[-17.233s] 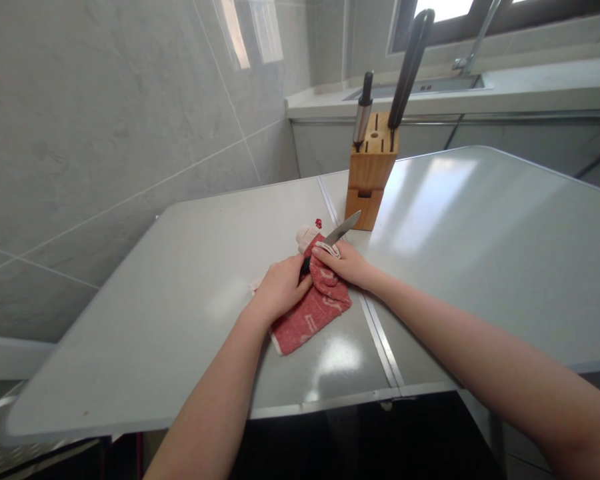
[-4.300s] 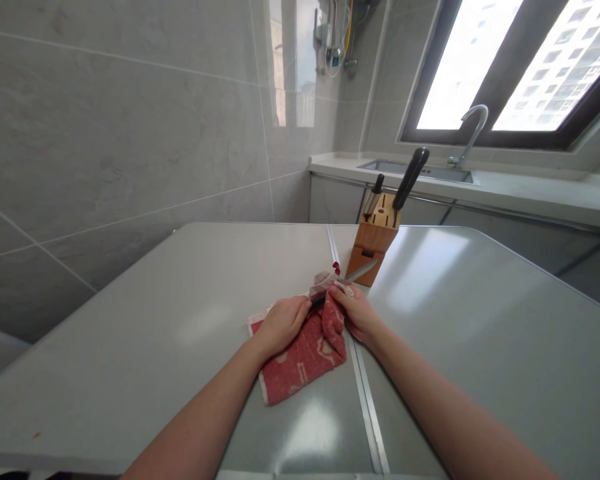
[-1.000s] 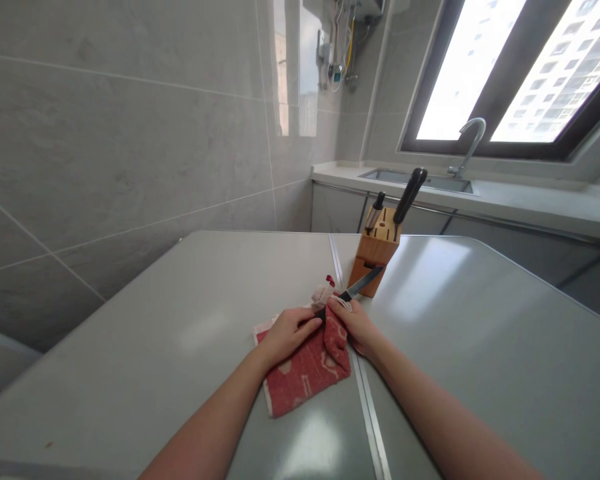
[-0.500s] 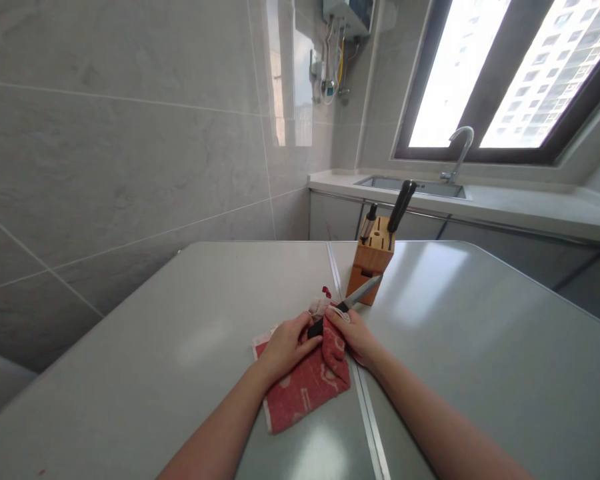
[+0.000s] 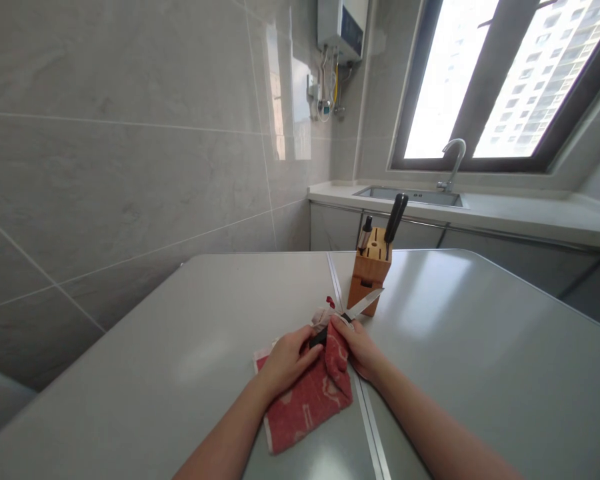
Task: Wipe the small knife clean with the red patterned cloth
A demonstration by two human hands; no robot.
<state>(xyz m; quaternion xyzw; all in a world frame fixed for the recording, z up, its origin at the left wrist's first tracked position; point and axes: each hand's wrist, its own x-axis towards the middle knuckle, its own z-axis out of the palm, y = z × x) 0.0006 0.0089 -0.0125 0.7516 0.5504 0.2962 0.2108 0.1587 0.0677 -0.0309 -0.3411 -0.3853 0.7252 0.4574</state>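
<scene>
A small knife (image 5: 364, 304) with a black handle points its blade up and to the right, towards the wooden knife block (image 5: 368, 280). My left hand (image 5: 291, 357) is closed round the back end of its handle. Red patterned cloth (image 5: 307, 410) lies under both hands, and one fold of it wraps over the handle. My right hand (image 5: 361, 347) pinches that fold round the handle near the blade. The fingers beneath the cloth are hidden. A large black-handled knife (image 5: 396, 217) and a second, smaller handle (image 5: 365, 233) stand in the block.
The grey table (image 5: 205, 320) has a metal seam (image 5: 334, 272) running lengthwise under the cloth. Beyond it, a counter (image 5: 520, 208) holds a sink (image 5: 410, 195) and a tap (image 5: 455, 163) below the window. A tiled wall (image 5: 130, 173) borders the left side.
The camera has tilted up slightly, so the scene sits lower in view. My right hand and the cloth fold have shifted slightly along the handle towards the blade.
</scene>
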